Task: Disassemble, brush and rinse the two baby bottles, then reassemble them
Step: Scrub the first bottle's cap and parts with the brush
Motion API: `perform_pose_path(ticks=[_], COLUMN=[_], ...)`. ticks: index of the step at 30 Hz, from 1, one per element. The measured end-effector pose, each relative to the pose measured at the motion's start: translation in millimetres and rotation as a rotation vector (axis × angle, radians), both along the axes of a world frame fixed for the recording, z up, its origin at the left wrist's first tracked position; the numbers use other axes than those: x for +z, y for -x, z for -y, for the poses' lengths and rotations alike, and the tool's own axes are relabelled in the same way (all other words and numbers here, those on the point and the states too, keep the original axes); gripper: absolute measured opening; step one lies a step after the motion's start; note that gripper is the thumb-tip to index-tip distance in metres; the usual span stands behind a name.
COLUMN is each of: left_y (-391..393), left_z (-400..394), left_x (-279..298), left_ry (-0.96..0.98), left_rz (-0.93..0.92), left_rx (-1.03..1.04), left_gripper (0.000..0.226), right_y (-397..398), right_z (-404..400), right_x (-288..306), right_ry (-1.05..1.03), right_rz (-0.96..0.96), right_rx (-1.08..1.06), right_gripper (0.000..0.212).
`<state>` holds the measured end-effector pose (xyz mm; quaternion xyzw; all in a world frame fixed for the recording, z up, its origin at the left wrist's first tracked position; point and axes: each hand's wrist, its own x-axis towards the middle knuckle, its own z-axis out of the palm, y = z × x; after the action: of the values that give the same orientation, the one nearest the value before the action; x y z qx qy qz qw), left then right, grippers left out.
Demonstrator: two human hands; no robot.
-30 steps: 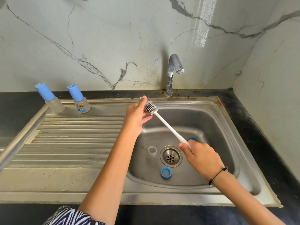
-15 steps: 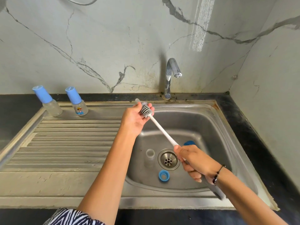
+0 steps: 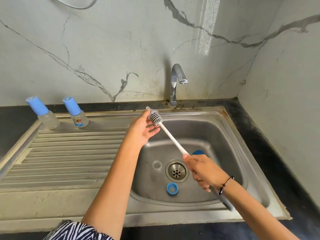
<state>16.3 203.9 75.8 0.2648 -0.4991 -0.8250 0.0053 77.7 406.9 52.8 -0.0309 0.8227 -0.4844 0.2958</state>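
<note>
My left hand (image 3: 141, 131) pinches a small clear nipple (image 3: 150, 110) between thumb and forefinger above the sink's back left corner. The bristle head of a white bottle brush (image 3: 156, 119) presses against the nipple. My right hand (image 3: 205, 172) is wrapped around the brush handle over the basin. A clear bottle body (image 3: 156, 170) lies left of the drain (image 3: 176, 171). A blue screw ring (image 3: 171, 187) sits in front of the drain. A blue cap (image 3: 198, 152) is partly hidden behind my right hand. Two capped bottles (image 3: 44, 113) (image 3: 76, 112) stand at the back of the drainboard.
The steel sink (image 3: 242, 153) sits in a black counter, with a ribbed drainboard (image 3: 69, 153) to its left. A chrome tap (image 3: 174, 84) rises behind the basin, and no water runs from it. Marble walls close off the back and right side.
My right hand has shifted its grip on the handle and drawn slightly towards me. The brush head stays against the nipple in my left hand.
</note>
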Motion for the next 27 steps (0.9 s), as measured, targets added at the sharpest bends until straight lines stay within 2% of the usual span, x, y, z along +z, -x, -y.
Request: perform_pose_path(ticks=[2, 4, 7, 9, 11, 14, 16, 20, 23, 25, 27], left_y=[1.7, 4.5, 8.5, 9.9, 10.4, 10.7, 10.2, 7.6, 5.5, 7.5, 12.5], left_z=[-1.5, -2.2, -2.6, -2.5, -2.0, -1.2, -1.7, -5.4, -8.1, -7.3, -4.5], left_x=[-0.1, -0.2, 0.0, -1.9, -5.8, -8.9, -8.2, -2.6, 1.0, 1.9, 1.4], left_ry=[0.119, 0.170, 0.225, 0.215, 0.184, 0.065, -0.049, -0.229, -0.301, -0.344, -0.389], left_rz=[0.043, 0.055, 0.075, 0.065, 0.030, -0.023, -0.066, -0.143, -0.178, -0.184, -0.171], left_rx=[0.010, 0.024, -0.006, -0.001, 0.021, 0.065, 0.090, 0.120, 0.120, 0.149, 0.189], left_gripper=[0.020, 0.019, 0.020, 0.024, 0.029, 0.031, 0.032, 0.038, 0.038, 0.040, 0.041], right_y=[2.2, 0.7, -3.2, -1.2, 1.2, -2.2, -6.2, -2.0, 3.1, 5.2, 6.3], right_z=[0.7, 1.5, -0.6, -4.0, -5.1, -3.3, -4.7, -10.8, -14.8, -15.2, -12.3], right_x=[-4.4, -6.9, -9.3, -13.1, -16.3, -17.6, -13.2, -8.3, -8.6, -6.9, -1.6], right_ry=[-0.303, -0.525, -0.742, -0.769, -0.593, -0.042, 0.167, 0.344, 0.446, 0.462, 0.374], right_rz=[-0.286, -0.461, -0.603, -0.611, -0.486, -0.043, 0.215, 0.485, 0.605, 0.617, 0.520], right_rx=[0.073, 0.126, 0.144, 0.152, 0.145, 0.021, 0.012, 0.091, 0.124, 0.126, 0.113], right_gripper=[0.048, 0.044, 0.040, 0.041, 0.047, 0.046, 0.044, 0.046, 0.045, 0.045, 0.045])
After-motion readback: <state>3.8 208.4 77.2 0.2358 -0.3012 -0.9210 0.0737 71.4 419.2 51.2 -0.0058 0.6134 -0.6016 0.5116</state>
